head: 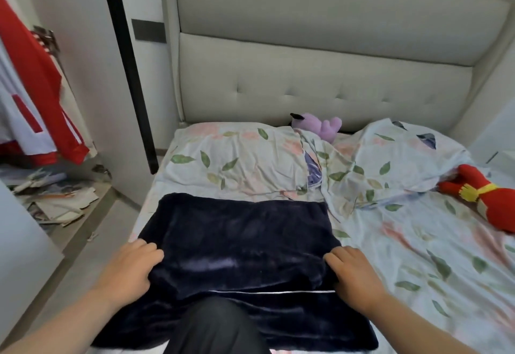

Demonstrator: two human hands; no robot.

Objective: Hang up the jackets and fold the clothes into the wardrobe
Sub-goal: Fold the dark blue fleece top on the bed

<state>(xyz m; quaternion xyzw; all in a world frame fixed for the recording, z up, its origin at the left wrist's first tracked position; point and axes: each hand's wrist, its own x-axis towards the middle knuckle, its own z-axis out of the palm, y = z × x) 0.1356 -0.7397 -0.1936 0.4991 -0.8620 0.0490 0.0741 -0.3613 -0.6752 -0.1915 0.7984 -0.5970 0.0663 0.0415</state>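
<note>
A dark navy velvet garment (239,242) with a thin white piping line lies partly folded on the bed (418,256), its near part doubled over. My left hand (131,264) grips the folded layer's left edge, fingers curled into the cloth. My right hand (354,273) grips the right edge the same way. A red and white jacket (33,97) hangs at the far left in the wardrobe area. My knee in dark trousers (214,326) rests on the garment's near end.
Two floral pillows (239,156) lie by the padded headboard (320,86), with a purple plush toy (320,126) between them and a red plush (485,197) at the right. A pile of papers and boxes (55,197) covers the floor at left beside a black post (131,75).
</note>
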